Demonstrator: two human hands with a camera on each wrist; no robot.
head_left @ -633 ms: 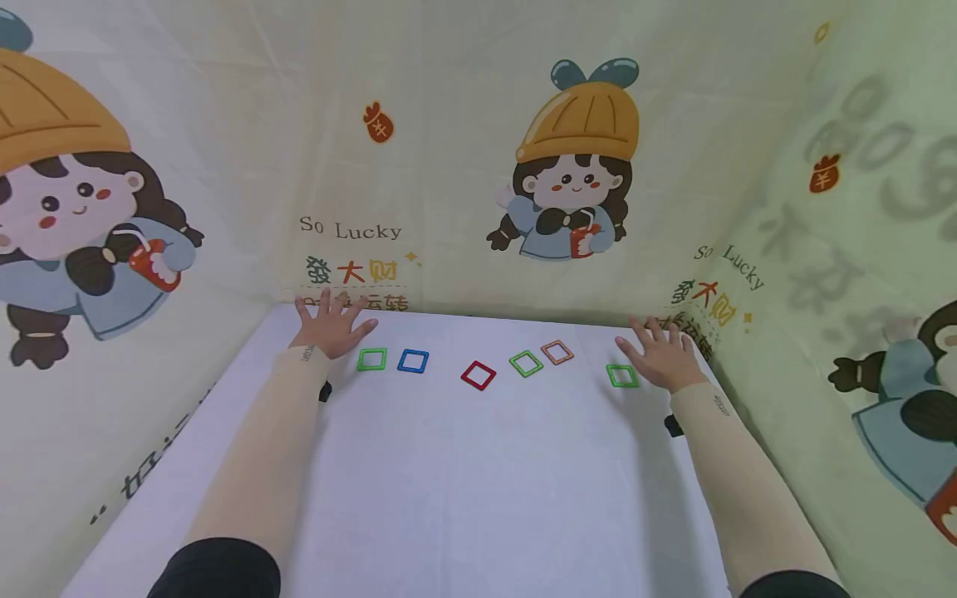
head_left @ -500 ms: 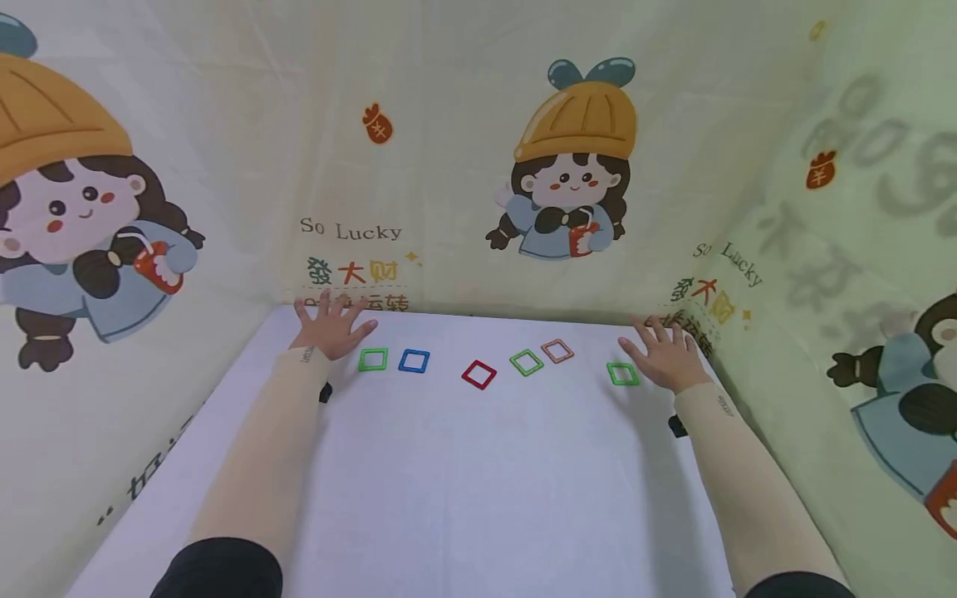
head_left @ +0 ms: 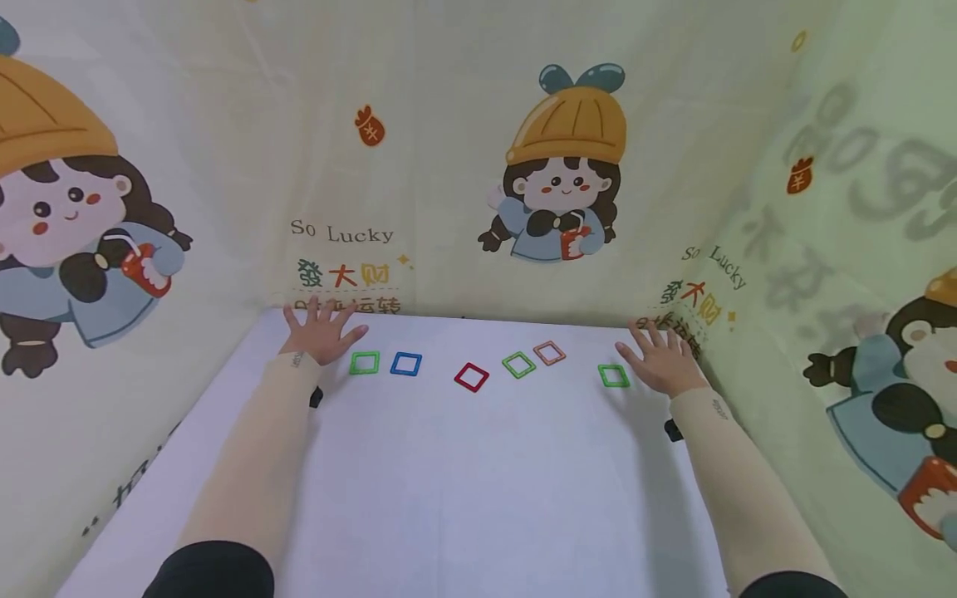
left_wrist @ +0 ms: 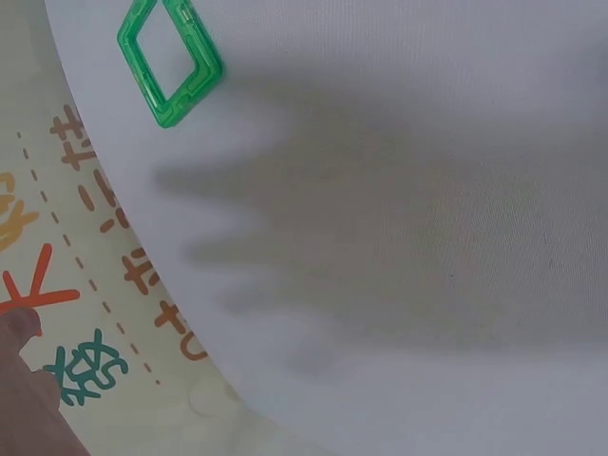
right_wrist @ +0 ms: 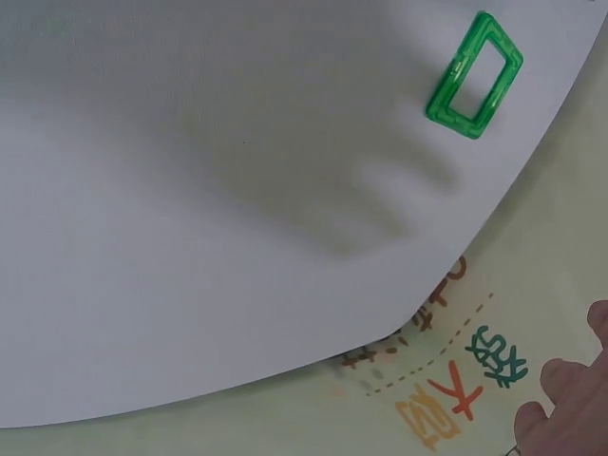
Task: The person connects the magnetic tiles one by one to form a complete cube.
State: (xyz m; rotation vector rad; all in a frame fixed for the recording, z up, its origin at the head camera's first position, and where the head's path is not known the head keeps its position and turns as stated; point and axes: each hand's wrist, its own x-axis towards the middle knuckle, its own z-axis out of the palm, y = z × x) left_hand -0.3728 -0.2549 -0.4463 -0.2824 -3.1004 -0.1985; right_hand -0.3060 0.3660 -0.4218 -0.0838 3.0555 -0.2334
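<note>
My left hand [head_left: 317, 334] hovers over the table's far left part with its fingers spread, holding nothing. Just right of it lies a green square frame [head_left: 365, 363], then a blue one [head_left: 406, 364]. A red square frame [head_left: 472, 377] lies near the middle, turned like a diamond. Beyond it are another green frame [head_left: 519, 365] and an orange one [head_left: 549, 353], close together. At the right, a third green frame [head_left: 613, 376] lies beside my right hand [head_left: 664, 362], whose spread fingers are also raised and hold nothing. Each wrist view shows one green frame and the hand's shadow.
A white table [head_left: 463, 490] spreads out below both arms. Printed cream cloth [head_left: 449, 166] with cartoon figures stands behind it and along both sides. Dark bands [head_left: 674, 429] sit at the wrists.
The whole head view has shifted slightly to the left and down. Both hands stay spread above the table, and the coloured frames keep their places.
</note>
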